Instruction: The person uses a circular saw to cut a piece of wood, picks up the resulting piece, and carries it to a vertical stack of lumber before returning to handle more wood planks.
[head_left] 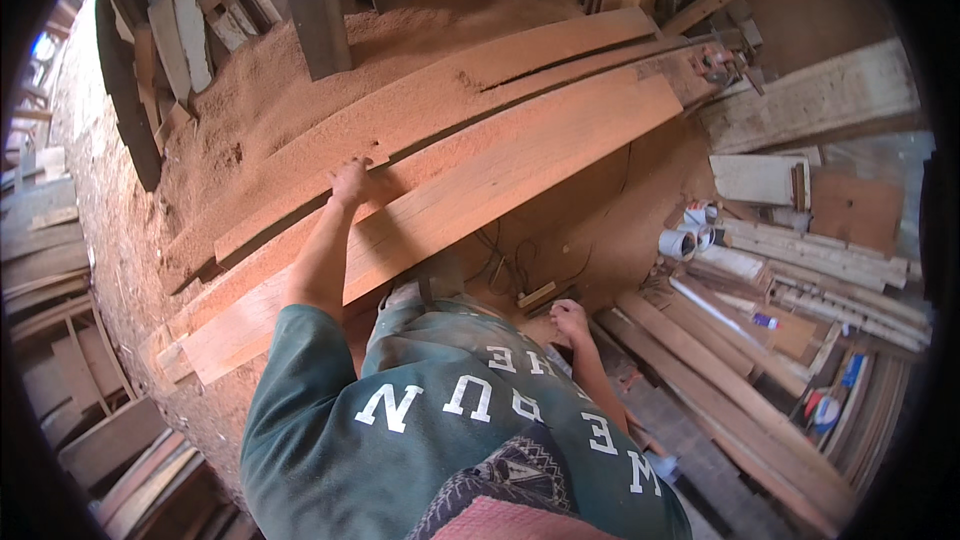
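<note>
A long smooth plank (440, 210) slants across the bench in front of me, from lower left to upper right. Behind it runs a board covered in orange sawdust (460, 155), then a dark narrow gap and another dusty board (420, 90). My left hand (350, 182) reaches over the plank, its fingers apart and bent down at the sawdust-covered surface beside the gap. To the right of my waist, my right hand (570, 322) is curled closed below the plank. Its palm is hidden, so I cannot see whether anything is inside. A short wood strip (537, 295) lies near it.
Sawdust (260, 110) is heaped behind the boards, where timber pieces (315, 10) lean. A metal fitting (715, 62) sits at the plank's far right end. White cans (680, 240) and stacked boards (720, 380) lie to the right. Cables (505, 260) trail under the plank.
</note>
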`<state>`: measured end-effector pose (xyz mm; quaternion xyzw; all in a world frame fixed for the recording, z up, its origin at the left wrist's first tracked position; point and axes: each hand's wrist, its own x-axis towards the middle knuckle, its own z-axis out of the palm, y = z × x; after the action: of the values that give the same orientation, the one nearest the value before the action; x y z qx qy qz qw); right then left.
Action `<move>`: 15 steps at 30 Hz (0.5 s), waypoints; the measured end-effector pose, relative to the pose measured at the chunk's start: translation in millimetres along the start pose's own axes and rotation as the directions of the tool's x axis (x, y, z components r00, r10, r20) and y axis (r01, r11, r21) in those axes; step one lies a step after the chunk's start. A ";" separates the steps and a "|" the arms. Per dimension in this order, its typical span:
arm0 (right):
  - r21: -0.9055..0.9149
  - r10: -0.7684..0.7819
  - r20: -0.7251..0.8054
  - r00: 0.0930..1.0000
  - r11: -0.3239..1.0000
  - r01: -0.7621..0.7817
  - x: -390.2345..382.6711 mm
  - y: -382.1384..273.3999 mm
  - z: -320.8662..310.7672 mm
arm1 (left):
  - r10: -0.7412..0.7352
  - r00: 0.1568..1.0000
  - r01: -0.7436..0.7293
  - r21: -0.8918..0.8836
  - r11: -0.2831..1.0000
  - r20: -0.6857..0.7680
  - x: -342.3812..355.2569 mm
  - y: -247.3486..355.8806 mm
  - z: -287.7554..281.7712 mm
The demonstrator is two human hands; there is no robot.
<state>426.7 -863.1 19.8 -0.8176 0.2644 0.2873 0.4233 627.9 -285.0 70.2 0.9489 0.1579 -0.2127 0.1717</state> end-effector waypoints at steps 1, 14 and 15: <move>-0.062 -0.059 0.027 0.998 0.996 0.060 15.5 -12.8 -8.3 | -0.122 0.986 0.105 -0.144 0.984 -0.113 14.0 -11.5 -0.6; -0.360 -0.741 0.151 0.654 0.575 0.734 79.9 -331.0 -36.0 | -0.695 0.393 0.445 -0.537 0.717 -0.602 -117.4 -55.7 6.9; -0.418 -0.809 0.205 0.552 0.437 0.796 80.0 -358.8 -31.7 | -0.775 0.321 0.558 -0.553 0.619 -0.544 -143.1 -42.7 6.3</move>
<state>732.5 -724.9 173.2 -0.9232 -0.2262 0.0960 0.2955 486.8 -281.9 119.4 0.7592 0.6194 0.1665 0.1109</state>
